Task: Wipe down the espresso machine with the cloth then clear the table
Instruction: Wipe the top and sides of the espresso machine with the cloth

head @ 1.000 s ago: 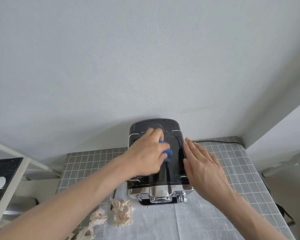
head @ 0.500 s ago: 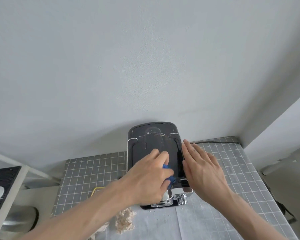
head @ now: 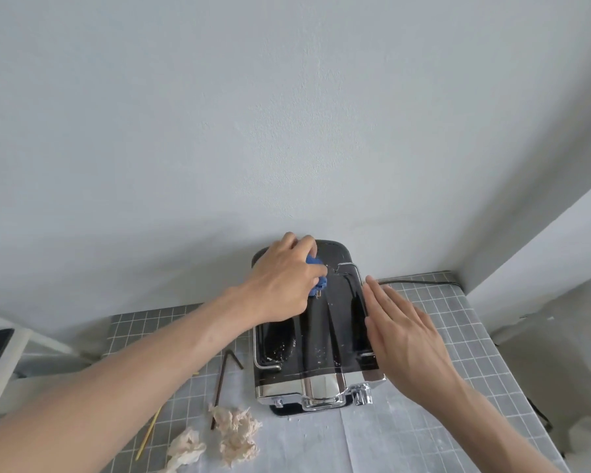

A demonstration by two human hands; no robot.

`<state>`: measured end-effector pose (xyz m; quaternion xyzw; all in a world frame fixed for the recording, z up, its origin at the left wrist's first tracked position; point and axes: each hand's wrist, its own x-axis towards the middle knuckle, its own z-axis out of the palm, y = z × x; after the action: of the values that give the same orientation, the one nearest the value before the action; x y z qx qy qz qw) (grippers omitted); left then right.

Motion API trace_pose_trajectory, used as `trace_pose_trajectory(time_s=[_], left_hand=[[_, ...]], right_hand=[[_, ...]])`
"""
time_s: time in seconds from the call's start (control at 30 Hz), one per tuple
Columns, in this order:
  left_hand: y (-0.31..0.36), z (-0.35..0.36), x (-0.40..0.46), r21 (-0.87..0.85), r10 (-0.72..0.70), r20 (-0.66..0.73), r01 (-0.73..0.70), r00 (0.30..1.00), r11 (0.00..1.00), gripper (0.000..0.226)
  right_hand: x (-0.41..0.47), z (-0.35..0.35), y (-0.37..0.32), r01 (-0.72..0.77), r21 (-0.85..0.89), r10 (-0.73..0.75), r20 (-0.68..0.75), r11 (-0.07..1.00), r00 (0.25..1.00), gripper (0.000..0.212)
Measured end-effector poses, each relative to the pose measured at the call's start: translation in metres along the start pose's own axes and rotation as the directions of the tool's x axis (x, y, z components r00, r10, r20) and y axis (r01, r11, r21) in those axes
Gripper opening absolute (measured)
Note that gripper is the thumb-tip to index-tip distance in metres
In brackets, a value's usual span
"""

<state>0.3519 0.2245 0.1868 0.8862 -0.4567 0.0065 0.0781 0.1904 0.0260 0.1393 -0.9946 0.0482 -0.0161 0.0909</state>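
At the back of the glossy black espresso machine (head: 316, 322), our left hand (head: 284, 281) presses a bunched blue cloth (head: 316, 276); our flat, open right hand (head: 403, 331) seemingly steadies its side. We should sweep forward through the white specks.

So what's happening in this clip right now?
A person is wiping the top of a black espresso machine. The left hand presses a bunched blue cloth near the machine's back edge, while the right hand lies flat against its right side. Pale specks dot the top. Crumpled tissues, a dark bent straw and a yellow stick lie on the table.
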Motion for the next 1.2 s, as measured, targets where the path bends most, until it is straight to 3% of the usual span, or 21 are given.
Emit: trace_pose_trajectory(time_s=[0.17, 0.3, 0.4, 0.53, 0.6, 0.9, 1.2], left_hand=[[0.063, 0.005, -0.048, -0.081, 0.164, 0.017, -0.162, 0.986, 0.983, 0.015], [0.071, 0.013, -0.066, -0.143, 0.142, -0.017, -0.143, 0.990, 0.979, 0.019], [0.056, 0.016, -0.050, -0.212, 0.017, -0.093, -0.036, 0.995, 0.977, 0.022], [0.027, 0.016, -0.010, -0.326, -0.307, -0.127, 0.252, 0.943, 0.911, 0.031], [0.019, 0.016, 0.000, -0.337, -0.350, -0.123, 0.293, 0.929, 0.895, 0.031], [0.060, 0.006, -0.070, -0.403, -0.196, -0.045, 0.162, 0.980, 0.901, 0.036], [0.063, -0.011, -0.098, -0.414, -0.006, 0.146, 0.067, 0.989, 0.908, 0.033]], right_hand=[[0.002, 0.003, 0.004, 0.030, 0.022, -0.030, -0.002, 0.999, 1.000, 0.056], [0.002, 0.005, 0.006, 0.058, 0.043, -0.057, -0.029, 0.997, 0.998, 0.056], [0.002, 0.007, 0.009, 0.083, 0.070, -0.082, -0.028, 0.994, 0.996, 0.057], [0.003, 0.011, 0.009, 0.063, 0.091, -0.061, -0.029, 0.994, 0.998, 0.057], [0.003, 0.013, 0.009, 0.051, 0.090, -0.047, -0.039, 0.995, 0.998, 0.056], [0.003, 0.014, 0.010, 0.056, 0.131, -0.047, -0.065, 0.990, 0.997, 0.056], [0.004, 0.010, 0.011, 0.066, 0.116, -0.061, -0.039, 0.991, 0.997, 0.054]])
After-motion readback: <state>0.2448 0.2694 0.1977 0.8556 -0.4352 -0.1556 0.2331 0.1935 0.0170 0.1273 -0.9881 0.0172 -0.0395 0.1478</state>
